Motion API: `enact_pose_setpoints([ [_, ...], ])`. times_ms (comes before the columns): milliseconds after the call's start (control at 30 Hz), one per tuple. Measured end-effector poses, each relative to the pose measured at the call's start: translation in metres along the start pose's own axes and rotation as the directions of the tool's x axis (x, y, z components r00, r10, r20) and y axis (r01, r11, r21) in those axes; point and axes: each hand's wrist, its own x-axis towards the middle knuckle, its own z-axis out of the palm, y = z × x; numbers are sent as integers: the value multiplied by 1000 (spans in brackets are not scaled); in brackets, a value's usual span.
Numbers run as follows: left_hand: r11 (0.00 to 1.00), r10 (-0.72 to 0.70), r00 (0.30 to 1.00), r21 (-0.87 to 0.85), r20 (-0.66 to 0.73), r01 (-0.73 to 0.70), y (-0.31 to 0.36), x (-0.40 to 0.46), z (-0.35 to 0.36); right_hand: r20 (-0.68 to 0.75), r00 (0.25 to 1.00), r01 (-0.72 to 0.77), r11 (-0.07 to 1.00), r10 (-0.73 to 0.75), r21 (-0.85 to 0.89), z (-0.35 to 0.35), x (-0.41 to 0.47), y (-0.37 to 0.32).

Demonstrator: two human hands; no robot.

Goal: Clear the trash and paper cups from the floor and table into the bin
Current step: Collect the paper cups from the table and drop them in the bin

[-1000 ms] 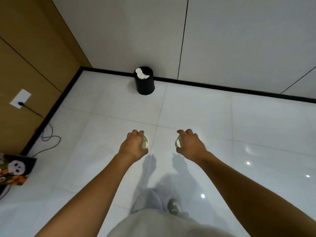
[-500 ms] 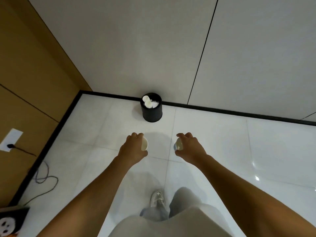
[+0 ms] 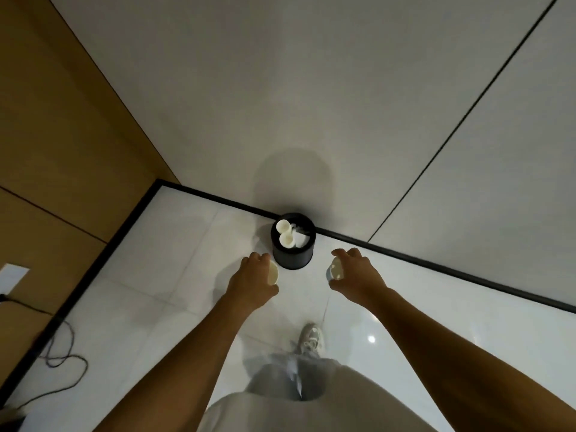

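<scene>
1. Your left hand [image 3: 254, 283] has its fingers curled round one paper cup [image 3: 273, 273], held on its side with the open mouth turned toward your right hand.
2. Your right hand [image 3: 358, 274] grips a second paper cup, the right cup [image 3: 335, 271], the same way, with its mouth turned toward your left hand; thumb and fingers wrap round its wall.
3. That makes two cups in your hands, one in each, held level with each other and well apart.
4. One black bin [image 3: 293, 241] stands on the floor [image 3: 140, 307] just beyond the gap between your two hands, a little nearer your left hand, against the black skirting [image 3: 436, 266] at the foot of the grey wall.
5. Inside the bin you can count two more cups [image 3: 285, 233], upright with mouths up, on the side nearer your left hand; beside them, toward your right hand, lies some crumpled white paper [image 3: 299, 236].
6. Neither held cup is over the bin's rim; both hang short of it, on your side.
7. Below your right hand one shoe [image 3: 310, 338] is planted on the tile.
8. Far out past your left hand, one dark cable [image 3: 62, 360] loops over the floor, near one white wall socket [image 3: 12, 275] on the wooden panelling.
</scene>
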Motion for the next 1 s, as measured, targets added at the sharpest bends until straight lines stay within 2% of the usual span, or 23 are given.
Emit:
enact_pose_setpoints([
  [200,991,-100,995,-87,-20,98,-15,71,-25,106,989,112,989,-102,-94,-32,108,-37],
  [433,956,-240,971,-170,20,240,-54,145,-49,222,952,260,942,-213,-212,-46,226,-96],
  [633,920,-311,950,-253,-8,299,-69,210,-73,325,913,328,916,-246,-229,-51,305,-135],
  [767,884,-369,929,-299,22,359,-66,230,-71,400,881,377,886,-253,-270,-56,338,-142],
  [867,825,-446,894,-369,38,427,-62,244,-63,446,849,445,838,-283,-316,-59,364,-142],
  [1000,676,-599,799,-500,53,541,-39,255,-42,537,786,543,757,-305,-364,-62,393,-136],
])
